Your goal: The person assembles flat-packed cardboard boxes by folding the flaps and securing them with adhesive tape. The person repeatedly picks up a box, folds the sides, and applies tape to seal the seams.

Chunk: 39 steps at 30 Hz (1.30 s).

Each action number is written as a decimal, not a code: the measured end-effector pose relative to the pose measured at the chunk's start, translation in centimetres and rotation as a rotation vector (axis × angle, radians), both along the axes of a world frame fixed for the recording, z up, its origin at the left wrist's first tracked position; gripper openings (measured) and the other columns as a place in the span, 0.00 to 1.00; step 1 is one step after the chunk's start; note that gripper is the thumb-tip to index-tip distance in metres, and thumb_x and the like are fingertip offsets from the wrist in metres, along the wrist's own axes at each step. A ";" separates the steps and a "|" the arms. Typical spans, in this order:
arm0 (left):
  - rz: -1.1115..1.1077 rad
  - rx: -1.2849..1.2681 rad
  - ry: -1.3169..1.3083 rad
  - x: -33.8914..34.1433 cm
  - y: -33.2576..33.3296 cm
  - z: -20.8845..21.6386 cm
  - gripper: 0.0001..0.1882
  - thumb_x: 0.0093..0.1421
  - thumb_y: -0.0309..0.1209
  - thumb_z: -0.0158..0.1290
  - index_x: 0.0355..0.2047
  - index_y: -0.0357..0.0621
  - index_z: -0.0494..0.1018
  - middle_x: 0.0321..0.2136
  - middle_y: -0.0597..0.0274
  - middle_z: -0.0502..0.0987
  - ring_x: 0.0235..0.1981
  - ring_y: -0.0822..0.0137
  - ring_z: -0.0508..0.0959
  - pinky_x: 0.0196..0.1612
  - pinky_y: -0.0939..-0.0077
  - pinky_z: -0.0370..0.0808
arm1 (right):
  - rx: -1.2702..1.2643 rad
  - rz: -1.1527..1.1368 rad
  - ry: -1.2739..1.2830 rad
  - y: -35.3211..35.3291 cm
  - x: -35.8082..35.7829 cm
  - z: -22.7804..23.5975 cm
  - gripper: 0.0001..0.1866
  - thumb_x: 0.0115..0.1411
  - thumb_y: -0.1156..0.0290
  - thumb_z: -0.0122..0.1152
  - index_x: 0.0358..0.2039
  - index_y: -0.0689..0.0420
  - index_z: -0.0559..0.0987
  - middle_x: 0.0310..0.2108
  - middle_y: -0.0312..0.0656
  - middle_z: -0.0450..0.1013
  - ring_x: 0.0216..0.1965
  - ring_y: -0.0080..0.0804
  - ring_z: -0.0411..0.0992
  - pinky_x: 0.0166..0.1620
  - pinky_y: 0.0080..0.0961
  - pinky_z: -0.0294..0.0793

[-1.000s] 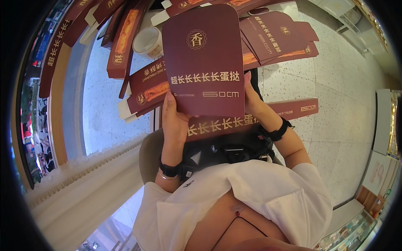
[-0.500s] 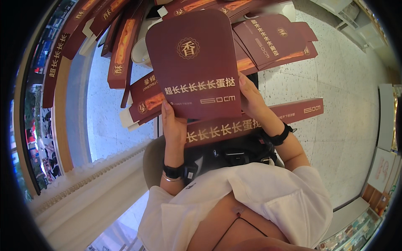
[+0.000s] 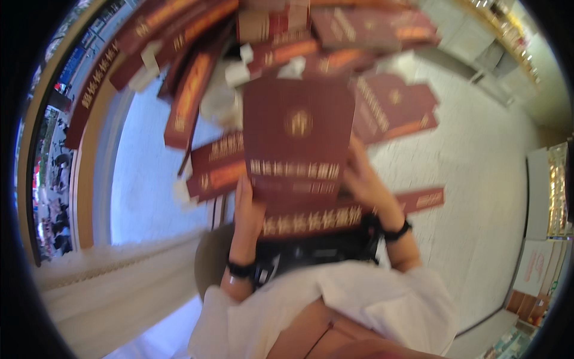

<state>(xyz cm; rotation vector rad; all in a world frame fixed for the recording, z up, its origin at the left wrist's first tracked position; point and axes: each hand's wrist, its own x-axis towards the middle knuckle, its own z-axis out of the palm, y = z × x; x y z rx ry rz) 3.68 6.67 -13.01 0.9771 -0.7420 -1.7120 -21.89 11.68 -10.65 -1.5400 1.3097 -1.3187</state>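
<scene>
1. Both hands hold one maroon cardboard panel (image 3: 299, 131) between them. Left hand (image 3: 250, 209) has its thumb up the lower left edge; right hand (image 3: 368, 179) grips the lower right side, its fingers too blurred to trace exactly.
2. That panel stands in front of the chest, its printed front toward the wearer. Half a second ago it reached nearly to the top of the view; now it sits lower there and looks shorter from top to bottom, as though tipped more.
3. Just beneath its lower edge, a long maroon box (image 3: 311, 222) lies across the lap, as before, appearing lower in the view.
4. Beside the panel on the left is a maroon box with a food picture (image 3: 215, 164); on the right is a stack of maroon cards (image 3: 394, 105).
5. Behind the panel's left edge, a pale roll (image 3: 220, 102) shows only as a smear, next to a slanting long box (image 3: 191, 99).
6. Farther off, more maroon boxes (image 3: 371, 27) and a brown-and-red carton (image 3: 263, 24) have come into view along the top. Everything is blurrier than before.
</scene>
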 end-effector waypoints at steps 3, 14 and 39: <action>-0.165 -0.059 0.035 -0.5 -0.5 0.3 0.23 0.70 0.40 0.36 0.57 0.36 0.61 0.50 0.56 0.70 0.52 0.66 0.70 0.55 0.71 0.68 | -0.130 -0.155 0.416 0.4 -1.4 2.0 0.54 0.44 0.79 0.68 0.65 0.61 0.42 0.65 0.57 0.44 0.64 0.57 0.49 0.61 0.42 0.58; -0.473 -0.229 -0.024 0.8 -1.0 0.1 0.28 0.65 0.43 0.41 0.58 0.35 0.59 0.52 0.55 0.68 0.54 0.66 0.68 0.56 0.72 0.62 | -0.280 0.164 1.010 1.8 -0.3 4.5 0.32 0.44 0.71 0.62 0.54 0.41 0.73 0.59 0.43 0.64 0.61 0.43 0.61 0.64 0.50 0.51; -0.528 -0.262 0.086 -1.3 1.4 2.2 0.34 0.67 0.34 0.41 0.68 0.41 0.38 0.67 0.59 0.45 0.67 0.68 0.45 0.66 0.70 0.44 | 0.207 -0.335 -0.239 2.3 1.8 0.1 0.32 0.49 0.67 0.70 0.52 0.66 0.68 0.57 0.52 0.62 0.57 0.42 0.63 0.56 0.33 0.64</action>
